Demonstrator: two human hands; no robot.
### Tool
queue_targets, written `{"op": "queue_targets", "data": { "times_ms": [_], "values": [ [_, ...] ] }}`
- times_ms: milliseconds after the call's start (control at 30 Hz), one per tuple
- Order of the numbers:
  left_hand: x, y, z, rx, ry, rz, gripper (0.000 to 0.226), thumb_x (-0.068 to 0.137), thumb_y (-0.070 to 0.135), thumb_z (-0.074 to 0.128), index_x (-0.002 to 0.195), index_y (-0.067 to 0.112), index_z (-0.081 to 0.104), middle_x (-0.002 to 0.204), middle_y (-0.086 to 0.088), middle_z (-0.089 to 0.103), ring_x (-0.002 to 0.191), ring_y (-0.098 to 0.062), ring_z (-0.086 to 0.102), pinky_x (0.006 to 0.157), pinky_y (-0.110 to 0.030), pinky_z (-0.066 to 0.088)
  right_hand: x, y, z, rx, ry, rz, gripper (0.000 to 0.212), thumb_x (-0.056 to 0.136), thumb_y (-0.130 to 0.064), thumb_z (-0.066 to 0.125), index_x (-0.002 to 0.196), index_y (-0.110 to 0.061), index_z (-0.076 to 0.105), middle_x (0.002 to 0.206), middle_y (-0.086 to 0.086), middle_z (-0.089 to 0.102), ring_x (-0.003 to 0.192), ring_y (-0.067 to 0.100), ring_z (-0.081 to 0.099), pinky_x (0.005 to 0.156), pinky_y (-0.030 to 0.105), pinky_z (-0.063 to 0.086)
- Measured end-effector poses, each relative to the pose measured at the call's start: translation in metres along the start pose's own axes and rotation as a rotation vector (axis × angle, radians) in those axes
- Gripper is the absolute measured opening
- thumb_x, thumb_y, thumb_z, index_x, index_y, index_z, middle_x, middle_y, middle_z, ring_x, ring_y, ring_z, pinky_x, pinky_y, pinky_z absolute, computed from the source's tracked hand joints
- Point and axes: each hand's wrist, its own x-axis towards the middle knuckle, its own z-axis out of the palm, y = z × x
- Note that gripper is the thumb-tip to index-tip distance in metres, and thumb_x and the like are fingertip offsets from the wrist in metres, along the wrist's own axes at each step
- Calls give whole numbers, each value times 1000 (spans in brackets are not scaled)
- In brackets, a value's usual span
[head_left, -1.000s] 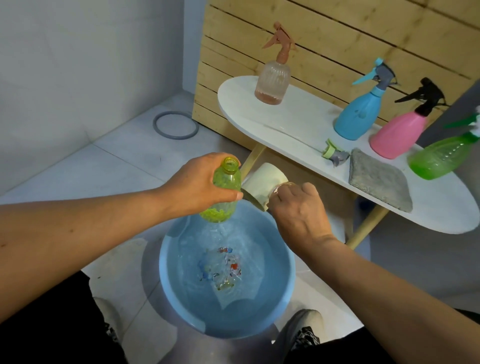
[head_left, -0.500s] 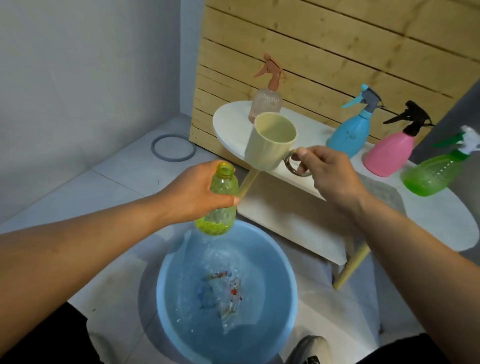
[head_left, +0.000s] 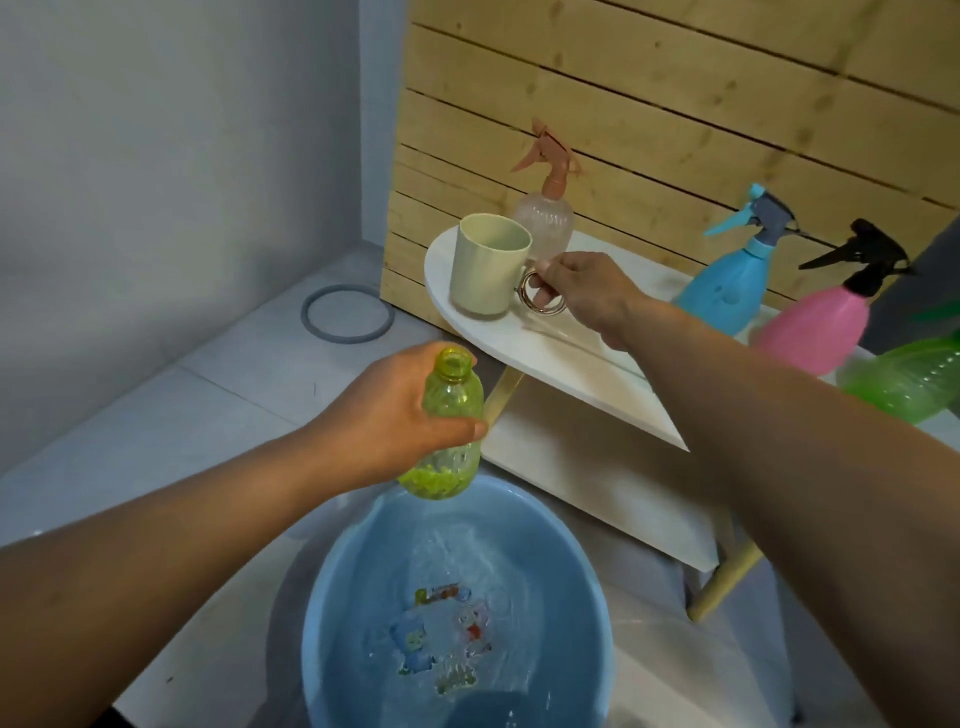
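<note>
The left grip clamps the translucent yellow-green bottle, long axis near upright, open neck up. The right grip pinches the ring handle of the cream cup.

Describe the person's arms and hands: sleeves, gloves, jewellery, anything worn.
Both arms are bare. The left forearm and right forearm show no sleeve anywhere up to the frame edge. The left hand and right hand wear no gloves. No watch or bracelet shows on either wrist, and no ring on the visible fingers. No tattoos or markings can be seen.
</note>
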Motion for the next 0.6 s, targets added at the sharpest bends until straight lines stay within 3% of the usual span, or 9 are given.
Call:
{"op": "queue_targets", "data": {
  "times_ms": [67,167,267,333,467,600],
  "values": [
    [2,-1,2,-1,-4,-8,59,76,36,87,129,32,61,108,15,67,98,-2,64,89,-31,56,7,5,4,1,-16,-5,39,103,-38,54,97,-4,74,93,7,75,96,23,64,84,32,41],
    [4,0,3,-10,1,-9,61,76,37,87,130,32,60,108,16,66,99,-3,64,89,-31,55,15,9,9,-2,-51,-22,36,104,-36,53,91,-9,73,103,9,76,115,24,64,97,35,44],
    [5,2,4,-6,-1,-3,60,76,38,86,130,32,60,108,16,66,99,-3,64,88,-29,55,18,12,14,4,-78,-27,36,106,-29,51,104,0,72,79,2,68,73,5,59,73,12,42],
    [5,3,5,-2,-3,-1,60,76,39,86,130,32,60,108,15,66,99,-4,64,88,-31,56,20,14,13,8,-74,-28,35,106,-26,51,107,4,71,73,-1,63,60,0,51,58,3,39],
    [5,3,6,-5,-12,-6,62,77,40,86,131,33,58,110,16,65,101,-4,63,90,-33,56,23,17,11,-15,-85,-27,37,105,-31,52,107,0,72,78,1,65,80,13,53,66,12,40],
    [5,3,7,-6,-11,-14,61,76,39,86,131,34,58,109,16,65,101,-4,63,89,-33,57,23,15,8,-15,-84,-29,45,104,-40,52,109,0,72,83,4,66,85,14,52,69,17,37]
  ]
}}
